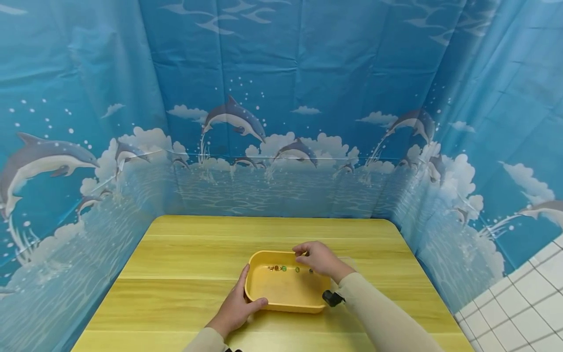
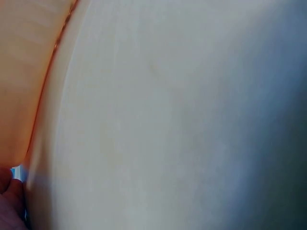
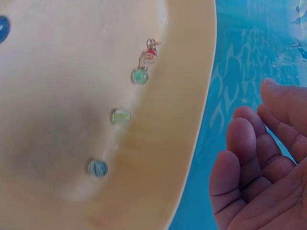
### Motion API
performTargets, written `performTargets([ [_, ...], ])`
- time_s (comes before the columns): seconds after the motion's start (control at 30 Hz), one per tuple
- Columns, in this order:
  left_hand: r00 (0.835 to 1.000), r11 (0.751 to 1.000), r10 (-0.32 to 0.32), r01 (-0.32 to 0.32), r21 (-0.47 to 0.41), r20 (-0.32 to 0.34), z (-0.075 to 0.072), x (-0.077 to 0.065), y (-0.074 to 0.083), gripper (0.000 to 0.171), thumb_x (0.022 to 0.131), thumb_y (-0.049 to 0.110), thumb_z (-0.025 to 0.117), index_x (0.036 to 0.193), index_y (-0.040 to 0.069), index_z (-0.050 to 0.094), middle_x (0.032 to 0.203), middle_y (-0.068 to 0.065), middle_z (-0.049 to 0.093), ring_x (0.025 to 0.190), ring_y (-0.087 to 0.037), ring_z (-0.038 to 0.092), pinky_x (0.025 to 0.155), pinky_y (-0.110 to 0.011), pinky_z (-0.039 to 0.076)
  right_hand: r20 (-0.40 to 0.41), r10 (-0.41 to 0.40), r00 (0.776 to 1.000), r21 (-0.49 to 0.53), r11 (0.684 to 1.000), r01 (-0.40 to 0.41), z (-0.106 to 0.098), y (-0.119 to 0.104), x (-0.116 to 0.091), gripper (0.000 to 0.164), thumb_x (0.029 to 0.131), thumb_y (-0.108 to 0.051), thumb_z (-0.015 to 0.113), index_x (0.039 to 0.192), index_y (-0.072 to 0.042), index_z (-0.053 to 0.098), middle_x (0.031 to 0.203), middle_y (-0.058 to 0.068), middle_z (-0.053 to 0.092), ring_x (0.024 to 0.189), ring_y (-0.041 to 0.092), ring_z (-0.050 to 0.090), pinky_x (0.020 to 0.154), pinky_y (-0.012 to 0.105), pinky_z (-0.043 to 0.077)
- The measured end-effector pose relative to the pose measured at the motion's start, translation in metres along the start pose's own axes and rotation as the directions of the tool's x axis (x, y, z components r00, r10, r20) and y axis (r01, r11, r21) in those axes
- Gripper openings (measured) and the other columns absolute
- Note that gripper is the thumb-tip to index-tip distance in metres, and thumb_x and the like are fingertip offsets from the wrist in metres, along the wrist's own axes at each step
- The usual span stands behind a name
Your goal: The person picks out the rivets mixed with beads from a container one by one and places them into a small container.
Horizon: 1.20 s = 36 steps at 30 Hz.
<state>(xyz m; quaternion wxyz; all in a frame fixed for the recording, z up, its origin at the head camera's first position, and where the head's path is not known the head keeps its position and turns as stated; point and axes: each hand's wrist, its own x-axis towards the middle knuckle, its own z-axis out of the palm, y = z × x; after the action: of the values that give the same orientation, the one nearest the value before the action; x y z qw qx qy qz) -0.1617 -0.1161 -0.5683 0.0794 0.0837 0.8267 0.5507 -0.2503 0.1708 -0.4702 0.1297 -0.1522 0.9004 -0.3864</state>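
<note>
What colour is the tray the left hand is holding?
The tray is yellow, shown best in the head view.

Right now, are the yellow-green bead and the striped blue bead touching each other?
Apart: the right wrist view plainly shows a bare stretch of the yellow tray between the yellow-green bead and the striped blue bead.

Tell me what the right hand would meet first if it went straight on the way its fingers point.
Probably the yellow tray's far rim, just ahead of the right hand's fingers; height is unclear, so it might pass above instead.
</note>
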Motion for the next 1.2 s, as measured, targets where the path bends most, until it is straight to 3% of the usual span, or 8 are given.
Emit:
performTargets([
  [0.13, 1.0, 1.0, 0.005, -0.005, -0.006, 0.004, 0.0, 0.0, -0.001, 0.117, 0.091, 0.042, 0.083, 0.171, 0.02, 0.002, 0.169, -0.028, 0.03, 0.135, -0.032, 0.061, 0.11, -0.043, 0.049, 0.018, -0.004, 1.0, 0.018, 1.0, 0.004, 0.007, -0.003, 0.005, 0.034, 0.104, -0.015, 0.067, 0.138, -0.009, 0.07, 0.124, 0.009, 0.073, 0.077, 0.015, 0.059, 0.063, 0.033, 0.051],
  [0.23, 1.0, 1.0, 0.013, -0.013, -0.015, 0.01, 0.0, 0.001, -0.002, 0.117, 0.091, 0.041, 0.083, 0.171, 0.019, 0.001, 0.168, -0.028, 0.031, 0.133, -0.031, 0.062, 0.109, -0.042, 0.051, 0.022, -0.007, 1.0, 0.013, 1.0, 0.007, 0.012, -0.005, 0.009, 0.034, 0.104, -0.014, 0.066, 0.138, -0.01, 0.07, 0.123, 0.007, 0.073, 0.082, 0.016, 0.063, 0.07, 0.038, 0.055],
  [0.37, 1.0, 1.0, 0.015, -0.014, -0.008, 0.011, 0.0, 0.001, 0.0, 0.117, 0.092, 0.041, 0.083, 0.171, 0.019, 0.001, 0.169, -0.028, 0.029, 0.136, -0.032, 0.06, 0.111, -0.043, 0.049, 0.032, -0.02, 0.999, -0.007, 1.0, 0.021, 0.017, -0.007, 0.013, 0.035, 0.104, -0.016, 0.067, 0.138, -0.009, 0.07, 0.122, 0.003, 0.074, 0.108, 0.019, 0.067, 0.087, 0.041, 0.057],
  [0.6, 1.0, 1.0, 0.013, -0.013, 0.01, 0.011, 0.0, 0.001, 0.001, 0.116, 0.092, 0.041, 0.083, 0.171, 0.017, 0.001, 0.17, -0.028, 0.027, 0.137, -0.033, 0.059, 0.112, -0.044, 0.049, 0.048, -0.045, 0.998, -0.011, 0.999, 0.046, 0.028, -0.006, 0.021, 0.033, 0.103, -0.015, 0.068, 0.135, -0.007, 0.071, 0.119, 0.004, 0.074, 0.104, 0.019, 0.068, 0.081, 0.038, 0.058],
  [1.2, 1.0, 0.999, 0.007, -0.008, 0.044, 0.009, 0.0, 0.002, 0.0, 0.115, 0.093, 0.044, 0.081, 0.171, 0.015, 0.001, 0.17, -0.027, 0.027, 0.139, -0.032, 0.057, 0.111, -0.039, 0.047, 0.07, -0.067, 0.995, -0.029, 0.997, 0.07, 0.047, -0.008, 0.035, 0.032, 0.103, -0.012, 0.068, 0.133, -0.006, 0.073, 0.118, 0.007, 0.076, 0.104, 0.019, 0.068, 0.087, 0.042, 0.059],
])
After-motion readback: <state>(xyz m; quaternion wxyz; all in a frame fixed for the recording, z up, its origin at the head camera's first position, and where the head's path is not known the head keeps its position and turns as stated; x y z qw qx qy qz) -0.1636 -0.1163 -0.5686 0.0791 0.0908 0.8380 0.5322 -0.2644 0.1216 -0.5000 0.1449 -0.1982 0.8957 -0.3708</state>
